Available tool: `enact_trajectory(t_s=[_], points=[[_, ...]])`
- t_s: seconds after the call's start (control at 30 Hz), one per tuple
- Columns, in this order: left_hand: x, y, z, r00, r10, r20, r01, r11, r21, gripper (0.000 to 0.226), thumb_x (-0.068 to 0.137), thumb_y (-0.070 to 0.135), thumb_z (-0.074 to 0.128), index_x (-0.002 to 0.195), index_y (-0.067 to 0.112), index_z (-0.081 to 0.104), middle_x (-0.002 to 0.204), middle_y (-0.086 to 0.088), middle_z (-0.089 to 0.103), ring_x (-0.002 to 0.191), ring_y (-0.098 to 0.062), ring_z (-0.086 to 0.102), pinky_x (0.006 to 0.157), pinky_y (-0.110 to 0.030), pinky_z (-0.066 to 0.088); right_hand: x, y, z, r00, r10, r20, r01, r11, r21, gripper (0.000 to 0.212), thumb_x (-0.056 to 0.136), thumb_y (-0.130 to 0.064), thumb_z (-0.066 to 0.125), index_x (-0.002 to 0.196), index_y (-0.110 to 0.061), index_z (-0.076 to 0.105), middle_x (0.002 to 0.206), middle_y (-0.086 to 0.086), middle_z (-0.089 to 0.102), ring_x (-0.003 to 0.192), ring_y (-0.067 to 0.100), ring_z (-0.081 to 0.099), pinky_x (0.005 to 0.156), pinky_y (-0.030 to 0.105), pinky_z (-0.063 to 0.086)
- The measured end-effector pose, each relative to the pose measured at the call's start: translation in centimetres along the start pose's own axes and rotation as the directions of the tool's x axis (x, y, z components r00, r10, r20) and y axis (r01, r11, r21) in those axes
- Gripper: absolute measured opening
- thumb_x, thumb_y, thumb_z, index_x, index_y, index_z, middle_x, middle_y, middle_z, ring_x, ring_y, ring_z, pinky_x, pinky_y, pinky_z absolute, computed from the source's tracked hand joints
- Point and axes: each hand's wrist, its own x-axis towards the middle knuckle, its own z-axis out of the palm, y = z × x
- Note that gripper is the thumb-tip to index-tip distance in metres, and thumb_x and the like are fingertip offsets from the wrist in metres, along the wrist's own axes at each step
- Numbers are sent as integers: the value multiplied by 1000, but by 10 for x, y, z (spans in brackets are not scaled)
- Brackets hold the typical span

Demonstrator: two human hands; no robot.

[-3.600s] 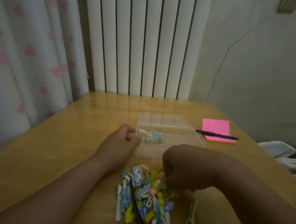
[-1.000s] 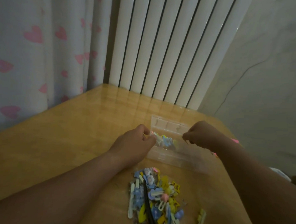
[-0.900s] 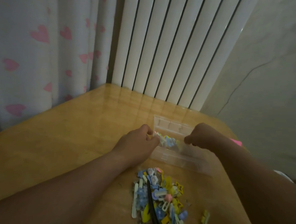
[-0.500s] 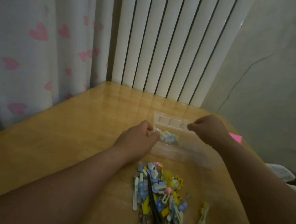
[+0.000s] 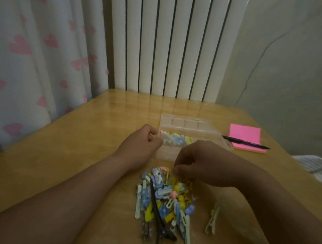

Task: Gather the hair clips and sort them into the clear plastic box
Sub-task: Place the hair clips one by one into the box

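A clear plastic box (image 5: 189,124) stands on the wooden table, with several small pastel clips (image 5: 177,139) in its near-left compartment. My left hand (image 5: 141,146) grips the box's left edge. In front of the box lies a pile of hair clips (image 5: 162,196) in blue, yellow, pink and pale green, with a long black clip (image 5: 158,218) across it. My right hand (image 5: 203,162) hovers over the pile's far end, fingers pinched at a yellow clip (image 5: 175,179). One pale green clip (image 5: 212,221) lies apart to the right.
A pink sticky-note pad (image 5: 245,137) with a black pen (image 5: 246,142) across it lies right of the box. A white radiator (image 5: 172,44) and a heart-print curtain (image 5: 35,58) stand behind the table. White cloth (image 5: 311,164) sits off the right edge.
My right hand has come back from above the box to the pile and pinches at a yellow clip. My left hand stays on the box's left edge.
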Motion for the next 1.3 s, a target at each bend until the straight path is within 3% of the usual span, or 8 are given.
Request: enact_trajectory(t_s=[0.17, 0.33, 0.47, 0.7, 0.8, 1.0, 1.13, 1.3], points=[[-1, 0, 0, 1000, 4, 1, -4, 1000, -11, 35, 103, 45, 60, 131, 24, 58, 98, 5, 68, 91, -16, 66, 87, -46, 54, 2, -5, 7, 997, -67, 31, 69, 996, -55, 11, 92, -40, 76, 94, -30, 78, 88, -12, 73, 82, 4, 67, 79, 34, 61], [-2, 0, -1, 1000, 6, 3, -6, 1000, -14, 35, 104, 45, 60, 131, 23, 58, 97, 3, 68, 91, -19, 66, 85, -47, 54, 0, -1, -4, 999, -42, 10, 42, 998, 55, 7, 95, -29, 75, 91, -23, 76, 85, -9, 74, 81, 2, 68, 72, 20, 57], [-2, 0, 0, 1000, -2, 0, 2, 1000, -20, 34, 103, 44, 61, 131, 25, 58, 95, 6, 67, 88, -14, 66, 82, -41, 53, -5, 4, -13, 1000, -4, 18, 1, 985, 171, 5, 96, -17, 72, 91, -19, 73, 85, 0, 74, 74, 10, 71, 66, 25, 62], [0, -2, 1, 1000, -1, 0, 1, 1000, -22, 33, 103, 46, 60, 131, 27, 58, 96, 7, 67, 89, -13, 66, 83, -41, 54, -8, 6, -14, 990, -22, 137, 35, 995, -92, 22, 98, -21, 69, 113, -36, 74, 103, -14, 68, 94, 3, 65, 88, 25, 57], [1, -3, 2, 1000, -1, 2, 1, 1000, -26, 31, 103, 47, 59, 129, 28, 57, 97, 7, 67, 90, -14, 66, 86, -44, 54, -10, 11, -20, 999, -34, 10, 35, 996, -86, 12, 98, -24, 70, 103, -35, 73, 99, -15, 70, 91, 0, 65, 87, 25, 58], [3, -7, 7, 1000, 4, -2, -4, 1000, 6, 32, 104, 49, 56, 129, 30, 54, 92, 10, 65, 77, -10, 60, 67, -34, 43, 8, 37, -41, 846, 261, -465, -137, 949, 283, 9, 95, -25, 76, 86, -26, 74, 85, -4, 75, 78, 18, 68, 67, 34, 54], [4, -10, 8, 1000, -2, 4, 2, 1000, 6, 35, 103, 51, 56, 130, 31, 54, 94, 11, 65, 75, -10, 60, 65, -34, 42, 42, 50, -48, 826, 402, -395, -312, 910, 274, 8, 92, -19, 80, 91, -18, 72, 87, 3, 73, 78, 20, 68, 56, 27, 47], [4, -11, 7, 1000, -10, 19, 10, 1000, 1, 38, 102, 53, 55, 133, 31, 52, 96, 12, 65, 80, -11, 62, 67, -33, 43, 80, 57, -45, 845, 468, -259, -441, 883, 159, 4, 86, -14, 81, 84, -10, 80, 81, 8, 76, 82, 25, 73, 75, 40, 63]])
